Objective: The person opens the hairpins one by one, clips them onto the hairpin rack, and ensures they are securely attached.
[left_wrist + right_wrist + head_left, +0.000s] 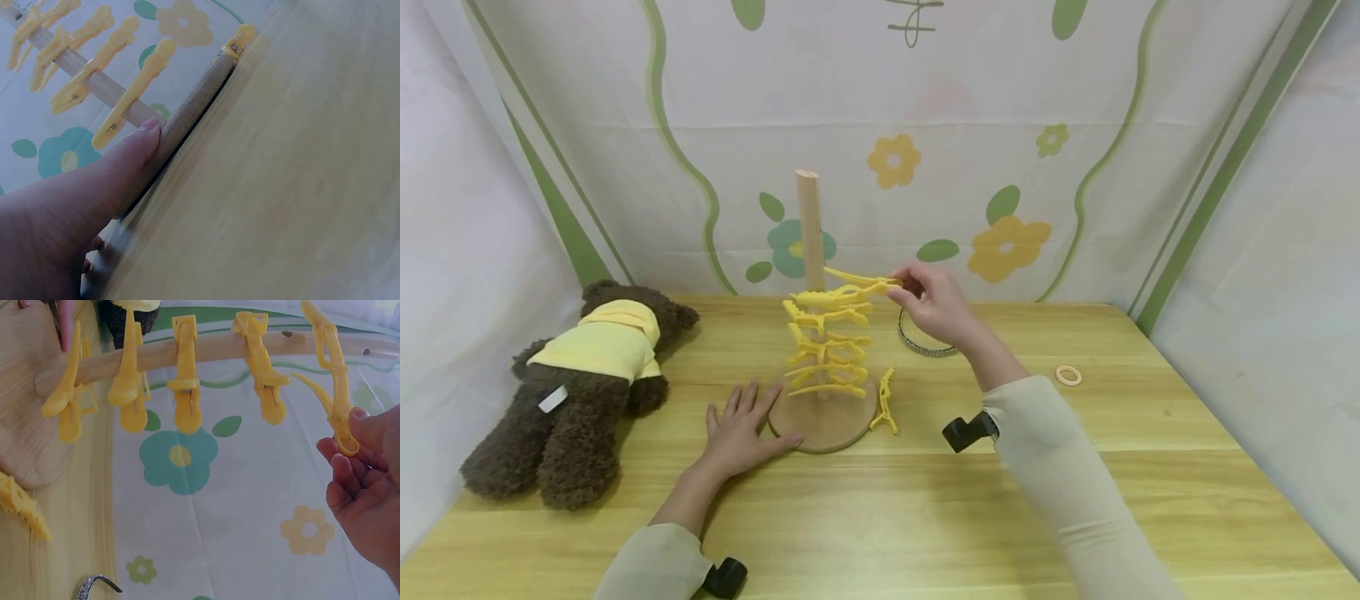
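Note:
A wooden post [809, 225] stands upright on a round wooden base [823, 425]. Several yellow hair clips [187, 375] are clamped on the post, one above another. At the top of the row, my right hand [936, 304] pinches one end of another yellow hair clip [340, 394] between thumb and fingers. This clip is spread apart, its far end at the post. My left hand [741, 433] lies on the base's left edge, fingers spread, with the thumb [140, 140] on the rim. Beside the base's right edge lies a loose yellow hair clip [885, 402].
A brown teddy bear [580, 392] in a yellow top lies face down at the left. Behind my right hand is a dark glittery headband [928, 350]. A small pale ring [1068, 376] lies farther right. A flower-patterned cloth [887, 92] hangs behind the table.

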Action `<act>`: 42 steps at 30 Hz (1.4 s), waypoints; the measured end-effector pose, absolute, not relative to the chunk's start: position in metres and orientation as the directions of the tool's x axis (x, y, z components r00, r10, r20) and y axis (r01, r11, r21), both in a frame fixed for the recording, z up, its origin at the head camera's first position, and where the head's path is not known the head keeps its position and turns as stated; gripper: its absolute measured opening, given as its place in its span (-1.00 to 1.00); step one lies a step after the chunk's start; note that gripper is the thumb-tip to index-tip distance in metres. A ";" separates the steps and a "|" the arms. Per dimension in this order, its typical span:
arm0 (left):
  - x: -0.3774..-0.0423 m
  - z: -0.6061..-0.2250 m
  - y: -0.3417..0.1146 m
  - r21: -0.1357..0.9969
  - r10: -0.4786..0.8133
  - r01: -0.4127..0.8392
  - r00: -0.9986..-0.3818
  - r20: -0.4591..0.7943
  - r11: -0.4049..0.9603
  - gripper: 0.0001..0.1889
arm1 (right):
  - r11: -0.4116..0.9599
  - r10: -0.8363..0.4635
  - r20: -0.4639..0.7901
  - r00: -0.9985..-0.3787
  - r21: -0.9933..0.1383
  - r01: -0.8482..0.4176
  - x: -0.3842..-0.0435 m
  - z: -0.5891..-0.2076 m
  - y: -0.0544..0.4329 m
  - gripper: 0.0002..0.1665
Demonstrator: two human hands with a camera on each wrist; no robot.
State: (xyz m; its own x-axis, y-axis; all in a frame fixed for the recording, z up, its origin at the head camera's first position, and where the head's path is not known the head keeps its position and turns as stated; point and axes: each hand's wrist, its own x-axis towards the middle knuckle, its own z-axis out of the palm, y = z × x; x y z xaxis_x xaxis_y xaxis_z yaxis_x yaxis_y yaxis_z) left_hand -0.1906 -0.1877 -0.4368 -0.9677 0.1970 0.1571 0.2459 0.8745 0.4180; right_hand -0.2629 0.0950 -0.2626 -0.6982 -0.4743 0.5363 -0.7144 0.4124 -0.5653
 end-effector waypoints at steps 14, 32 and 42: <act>-0.189 -0.436 -0.186 0.414 0.198 0.244 -0.968 0.152 0.877 -0.07 | 0.398 -0.495 0.523 -0.694 -0.574 -0.716 -0.262 -0.254 0.068 -0.85; -0.191 -0.439 -0.188 0.415 0.193 0.239 -0.969 0.151 0.878 -0.07 | 0.433 -0.483 0.480 -0.733 -0.597 -0.676 -0.258 -0.253 0.061 -0.78; -0.191 -0.438 -0.188 0.417 0.194 0.239 -0.970 0.148 0.877 -0.07 | 0.459 -0.459 0.479 -0.748 -0.593 -0.662 -0.257 -0.255 0.062 -0.72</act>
